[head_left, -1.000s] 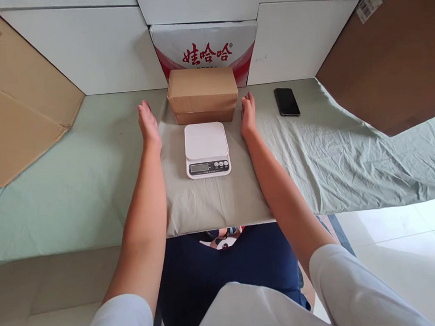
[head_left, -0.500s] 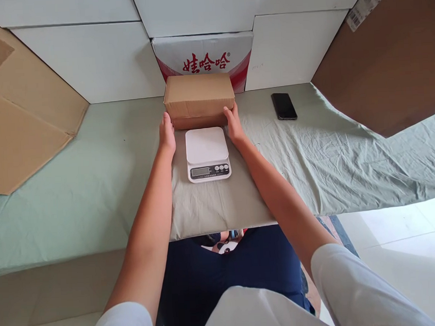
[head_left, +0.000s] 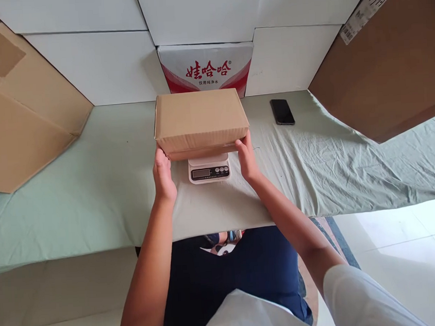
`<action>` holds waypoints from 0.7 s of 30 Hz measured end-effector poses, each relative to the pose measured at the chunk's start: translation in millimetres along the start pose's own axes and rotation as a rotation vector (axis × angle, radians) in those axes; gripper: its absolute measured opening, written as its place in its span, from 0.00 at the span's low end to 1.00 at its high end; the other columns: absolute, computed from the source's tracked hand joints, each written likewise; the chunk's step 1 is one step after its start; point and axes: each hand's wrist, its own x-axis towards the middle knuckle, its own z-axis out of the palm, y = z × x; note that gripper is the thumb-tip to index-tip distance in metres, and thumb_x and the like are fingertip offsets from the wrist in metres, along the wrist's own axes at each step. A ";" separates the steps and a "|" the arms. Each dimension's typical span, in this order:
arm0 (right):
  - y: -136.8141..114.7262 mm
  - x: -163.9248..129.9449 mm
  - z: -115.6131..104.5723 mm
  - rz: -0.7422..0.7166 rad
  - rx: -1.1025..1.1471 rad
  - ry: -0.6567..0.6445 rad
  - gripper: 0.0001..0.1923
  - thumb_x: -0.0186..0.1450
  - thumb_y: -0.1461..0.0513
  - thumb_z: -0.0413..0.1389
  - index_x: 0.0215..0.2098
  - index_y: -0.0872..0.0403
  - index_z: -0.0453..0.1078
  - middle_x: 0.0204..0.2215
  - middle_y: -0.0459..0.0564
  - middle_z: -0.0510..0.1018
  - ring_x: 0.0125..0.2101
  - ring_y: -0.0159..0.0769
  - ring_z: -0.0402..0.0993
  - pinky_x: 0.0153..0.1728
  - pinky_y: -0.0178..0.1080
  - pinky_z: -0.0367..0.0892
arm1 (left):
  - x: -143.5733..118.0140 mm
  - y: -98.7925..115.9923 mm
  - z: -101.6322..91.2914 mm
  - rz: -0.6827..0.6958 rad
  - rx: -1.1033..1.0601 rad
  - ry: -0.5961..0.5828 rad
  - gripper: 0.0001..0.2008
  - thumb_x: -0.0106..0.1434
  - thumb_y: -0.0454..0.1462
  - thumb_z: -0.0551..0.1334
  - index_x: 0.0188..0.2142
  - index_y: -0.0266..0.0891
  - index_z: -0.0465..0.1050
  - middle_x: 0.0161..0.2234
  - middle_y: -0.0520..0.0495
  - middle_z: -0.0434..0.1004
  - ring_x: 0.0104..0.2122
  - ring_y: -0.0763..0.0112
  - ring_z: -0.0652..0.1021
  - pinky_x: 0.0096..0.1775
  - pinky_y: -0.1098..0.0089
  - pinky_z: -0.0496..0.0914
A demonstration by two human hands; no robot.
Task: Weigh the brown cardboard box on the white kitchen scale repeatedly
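Note:
Between my hands is a closed brown cardboard box [head_left: 201, 115], over the platform of a white kitchen scale [head_left: 210, 173]. My left hand [head_left: 163, 174] grips the box's near left corner, and my right hand [head_left: 247, 156] grips the near right corner with the thumb on the front face. The box hides most of the weighing plate; only its front edge and the dark panel with a display and buttons show. Whether the box touches the plate I cannot tell.
A black phone [head_left: 282, 112] lies on the green cloth [head_left: 131, 187] to the right. Large cardboard boxes stand at the left [head_left: 29, 124] and right [head_left: 383, 66]. Behind is a white and red printed carton [head_left: 205, 69] set among white panels [head_left: 125, 65].
The cardboard box has come up and toward me, from behind the scale to over its plate, with both hands on it. The view has shifted slightly.

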 end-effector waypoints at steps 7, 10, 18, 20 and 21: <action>0.3 -2.5 7.6 -0.001 -0.022 0.050 0.37 0.67 0.39 0.51 0.69 0.41 0.54 0.67 0.50 0.67 0.67 0.49 0.62 0.71 0.57 0.59 | 4.1 -11.8 -0.8 -0.072 0.004 0.044 0.40 0.65 0.66 0.53 0.67 0.47 0.67 0.72 0.42 0.64 0.73 0.54 0.62 0.71 0.57 0.58; 2.4 -4.9 8.7 -0.017 -0.046 0.088 0.36 0.66 0.39 0.50 0.69 0.39 0.55 0.66 0.49 0.68 0.66 0.49 0.62 0.71 0.57 0.60 | 2.2 -13.3 0.3 -0.077 0.010 0.050 0.38 0.66 0.64 0.53 0.66 0.48 0.68 0.71 0.43 0.65 0.73 0.55 0.63 0.71 0.58 0.59; 10.1 -6.4 8.1 -0.034 -0.096 0.090 0.35 0.68 0.40 0.48 0.69 0.39 0.54 0.64 0.50 0.69 0.66 0.50 0.63 0.70 0.58 0.60 | -0.3 -13.2 2.3 -0.058 0.068 0.058 0.37 0.67 0.64 0.51 0.67 0.48 0.67 0.70 0.42 0.67 0.72 0.57 0.65 0.70 0.60 0.61; 10.3 -6.2 8.3 -0.038 -0.109 0.087 0.35 0.68 0.40 0.47 0.69 0.38 0.53 0.64 0.50 0.69 0.65 0.49 0.63 0.70 0.57 0.61 | -0.4 -13.5 1.9 -0.063 0.074 0.062 0.37 0.67 0.64 0.51 0.67 0.48 0.67 0.70 0.42 0.67 0.71 0.56 0.65 0.70 0.60 0.61; 9.8 -6.2 8.7 -0.035 -0.112 0.087 0.34 0.68 0.40 0.47 0.69 0.38 0.53 0.64 0.50 0.69 0.65 0.49 0.64 0.69 0.57 0.61 | -0.5 -14.0 1.6 -0.067 0.078 0.063 0.37 0.67 0.64 0.50 0.67 0.48 0.67 0.70 0.43 0.67 0.72 0.56 0.65 0.70 0.60 0.61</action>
